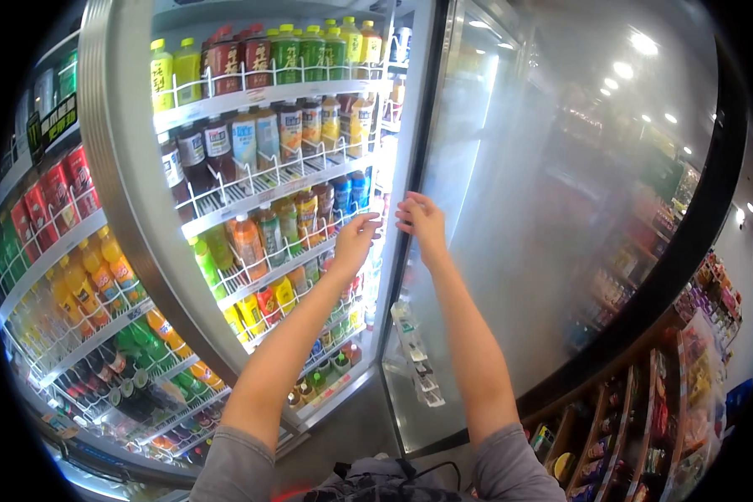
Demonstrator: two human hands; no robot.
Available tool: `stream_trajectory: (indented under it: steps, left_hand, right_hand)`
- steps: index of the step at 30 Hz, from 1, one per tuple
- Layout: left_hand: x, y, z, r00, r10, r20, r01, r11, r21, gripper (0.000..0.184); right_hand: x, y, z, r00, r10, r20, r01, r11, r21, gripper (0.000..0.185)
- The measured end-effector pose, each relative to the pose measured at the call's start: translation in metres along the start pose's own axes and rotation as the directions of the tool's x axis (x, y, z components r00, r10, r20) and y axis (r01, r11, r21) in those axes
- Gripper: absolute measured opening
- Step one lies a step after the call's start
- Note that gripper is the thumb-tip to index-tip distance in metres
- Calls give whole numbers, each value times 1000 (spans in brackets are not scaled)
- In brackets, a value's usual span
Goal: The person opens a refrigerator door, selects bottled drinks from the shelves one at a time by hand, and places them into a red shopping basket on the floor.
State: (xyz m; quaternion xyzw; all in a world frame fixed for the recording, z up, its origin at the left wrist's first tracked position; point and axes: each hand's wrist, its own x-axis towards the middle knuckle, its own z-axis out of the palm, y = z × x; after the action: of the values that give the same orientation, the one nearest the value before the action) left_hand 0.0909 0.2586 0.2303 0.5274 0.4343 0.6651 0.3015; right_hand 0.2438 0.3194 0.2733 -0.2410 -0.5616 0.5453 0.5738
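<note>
Both my arms reach forward in front of an open drinks cooler (280,186), hands at about the same height and a short gap apart. My left hand (356,243) is in front of the cooler's right side, near the third shelf, fingers loosely bent toward the right. Beside the edge of the fogged glass door (510,243), my right hand (423,224) has its fingers partly spread and pointing left. Neither hand shows anything in it. Whether the fingertips touch the cooler frame or the door, I cannot tell. Orange-drink bottles (248,245) stand left of my left hand.
Upper shelves hold green-tea bottles (312,55) and other bottled drinks behind white wire guards. A neighbouring cooler at left holds red cans (56,194) and orange sodas (79,289). The opened door spans the right side. Snack shelves (644,418) stand at lower right.
</note>
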Motion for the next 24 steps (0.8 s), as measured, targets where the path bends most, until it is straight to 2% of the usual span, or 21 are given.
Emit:
stream_trajectory:
  steps: [6,8,10,12,15,17,18,20,21,24]
  left_hand:
    - [69,7,3,992,51,-117,-52,999,-4,31]
    - [91,4,-10,992,5,-124,16,986,165,36]
    - [120,-2,-21,986,-8,-165,37,984,172,35]
    - [154,-19,-32,965,145,-218,-104,976,190,32]
    - [186,-8,-40,970,158,-184,-119,971,207,33]
    - [209,-12,-50,964,205,-171,-142,935,324,36]
    - [220,-14,-53,964,209,-165,-148,935,322,36]
    - [241,-17,-59,940,263,-219,-158,902,402,38]
    - [254,-21,-63,952,222,-212,-135,923,360,40]
    - [293,-27,-74,952,265,-155,-184,898,401,43]
  right_hand:
    - [75,31,9,995,-28,100,29,1000,-9,34]
    - [98,41,13,991,-43,124,46,999,-21,34]
    - [113,44,20,995,-33,95,37,998,-46,33]
    - [123,48,24,996,-29,86,34,997,-64,33]
    - [145,50,27,991,-47,127,54,997,-56,32]
    - [159,56,28,997,-47,54,47,999,5,33]
    - [168,60,28,997,-53,48,53,999,4,33]
    - [187,68,29,997,-72,36,74,996,-51,33]
    - [196,67,32,996,-80,26,81,995,-51,33]
    - [226,69,41,995,-95,-2,94,988,-119,33]
